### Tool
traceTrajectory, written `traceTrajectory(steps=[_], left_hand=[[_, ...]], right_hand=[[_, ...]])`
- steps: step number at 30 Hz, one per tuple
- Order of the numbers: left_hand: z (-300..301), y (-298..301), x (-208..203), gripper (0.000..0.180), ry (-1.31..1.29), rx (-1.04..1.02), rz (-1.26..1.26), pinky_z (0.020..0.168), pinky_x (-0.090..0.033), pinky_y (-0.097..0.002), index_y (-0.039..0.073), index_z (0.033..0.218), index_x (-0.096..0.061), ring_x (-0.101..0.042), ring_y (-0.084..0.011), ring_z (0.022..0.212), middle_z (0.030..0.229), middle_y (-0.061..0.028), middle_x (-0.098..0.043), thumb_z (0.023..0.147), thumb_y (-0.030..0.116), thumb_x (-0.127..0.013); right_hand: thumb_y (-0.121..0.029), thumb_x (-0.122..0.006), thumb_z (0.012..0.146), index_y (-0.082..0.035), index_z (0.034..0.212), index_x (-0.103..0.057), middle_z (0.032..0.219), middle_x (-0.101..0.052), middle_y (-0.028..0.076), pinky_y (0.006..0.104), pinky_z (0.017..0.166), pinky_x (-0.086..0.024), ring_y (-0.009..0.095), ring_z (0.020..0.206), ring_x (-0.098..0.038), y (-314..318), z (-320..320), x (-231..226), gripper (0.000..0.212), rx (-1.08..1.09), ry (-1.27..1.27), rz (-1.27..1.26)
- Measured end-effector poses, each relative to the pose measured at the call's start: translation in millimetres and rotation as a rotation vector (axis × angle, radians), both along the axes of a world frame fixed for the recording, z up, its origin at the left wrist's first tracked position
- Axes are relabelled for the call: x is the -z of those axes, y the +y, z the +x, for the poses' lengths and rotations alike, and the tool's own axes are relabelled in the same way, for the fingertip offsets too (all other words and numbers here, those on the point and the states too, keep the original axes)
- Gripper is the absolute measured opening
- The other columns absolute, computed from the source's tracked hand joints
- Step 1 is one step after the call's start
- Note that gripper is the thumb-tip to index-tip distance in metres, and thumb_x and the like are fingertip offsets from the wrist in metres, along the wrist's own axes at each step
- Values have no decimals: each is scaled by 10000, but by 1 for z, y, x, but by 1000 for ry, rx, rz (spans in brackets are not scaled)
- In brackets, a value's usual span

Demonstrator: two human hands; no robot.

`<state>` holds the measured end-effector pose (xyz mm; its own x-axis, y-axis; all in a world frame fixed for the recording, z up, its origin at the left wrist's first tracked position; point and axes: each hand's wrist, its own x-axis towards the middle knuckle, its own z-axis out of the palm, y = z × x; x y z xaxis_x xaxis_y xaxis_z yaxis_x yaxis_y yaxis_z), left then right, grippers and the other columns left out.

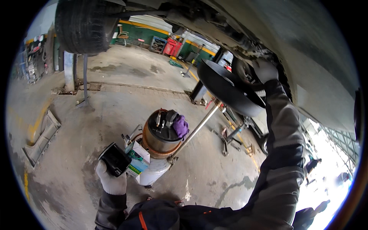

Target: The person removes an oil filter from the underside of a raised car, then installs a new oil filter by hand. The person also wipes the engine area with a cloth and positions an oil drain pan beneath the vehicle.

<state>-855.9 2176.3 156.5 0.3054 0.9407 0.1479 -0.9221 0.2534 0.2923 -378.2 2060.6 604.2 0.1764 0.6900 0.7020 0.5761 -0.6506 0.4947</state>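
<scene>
My left hand (111, 182), in a whitish glove, is closed around a black oil filter (115, 159), a short can with a rimmed end, at the lower left. Beside it a white, blue and green cardboard box (138, 157) leans against the oil drainer's tank (156, 135). High on the right, my gloved right hand (265, 71) reaches up to the car's underside (235, 36) near a wheel; its fingers are mostly hidden against the dark parts. Just below and left of that hand sits the drainer's wide black drain pan (226, 86) on a metal pole (197, 130).
Tools and a purple rag (180, 127) lie on the tank's black top. A tyre (85, 27) hangs at the upper left. A jack-like stand (230, 140) is on the floor to the right, a bent grey panel (41, 136) to the left. A red cabinet (172, 47) stands far back.
</scene>
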Motion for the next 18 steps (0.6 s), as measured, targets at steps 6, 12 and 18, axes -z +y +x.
traceTrajectory(steps=[6, 12, 18], left_hand=[[-2, -13, 11, 595, -4, -141, 167, 1104, -449, -445, -6, 1411, -541, -599, -288, 1261, 1385, -143, -619, 973, 395, -577], [26, -38, 17, 636, 35, -166, 70, 1087, -463, -439, -11, 1370, -562, -629, -264, 1212, 1316, -124, -652, 914, 407, -708], [56, -40, 31, 659, -6, -59, 34, 1086, -453, -431, 48, 1372, -567, -623, -250, 1204, 1305, -80, -656, 883, 446, -759]], right_hand=[[-471, -479, 997, -201, 1196, -659, 989, -726, 170, 557, 778, -543, 388, 919, -698, 53, 60, -34, 380, 24, -78, 99], [-468, -462, 1011, -196, 1162, -641, 901, -725, 174, 556, 715, -547, 411, 845, -701, 70, 103, -44, 359, 41, -194, 104], [-464, -470, 1009, -151, 1040, -654, 886, -722, 186, 570, 700, -541, 419, 818, -698, 69, 119, -46, 365, -5, -202, 138]])
